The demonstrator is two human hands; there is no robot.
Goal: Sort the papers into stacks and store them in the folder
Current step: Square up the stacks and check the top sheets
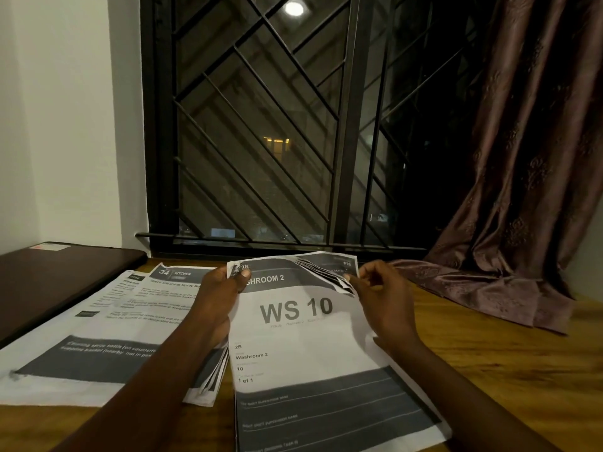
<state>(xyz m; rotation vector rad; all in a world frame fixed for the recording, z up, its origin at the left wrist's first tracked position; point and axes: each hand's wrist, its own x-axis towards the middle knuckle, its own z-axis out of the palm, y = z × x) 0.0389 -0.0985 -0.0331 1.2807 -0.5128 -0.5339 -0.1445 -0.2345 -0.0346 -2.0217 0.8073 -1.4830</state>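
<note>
Paper stack [81, 353]: lay on the table [522, 386], just left of both hands.
Held bundle [310, 353]: showed "WS 10" on top.
Left hand [218, 288]: pinched its top-left corner.
Right hand [385, 305]: pinched the fanned top-right corners.
Tip: peeling one sheet looked wisest.

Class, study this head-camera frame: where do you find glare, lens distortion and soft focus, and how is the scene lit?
Head view throughout: dim warm room light, night outside the window; a round lamp reflection glares on its glass; the window's posts lean slightly, mild wide-angle distortion; large print on the WS 10 sheet is sharp, small print on the kitchen sheet is smeared.
</note>
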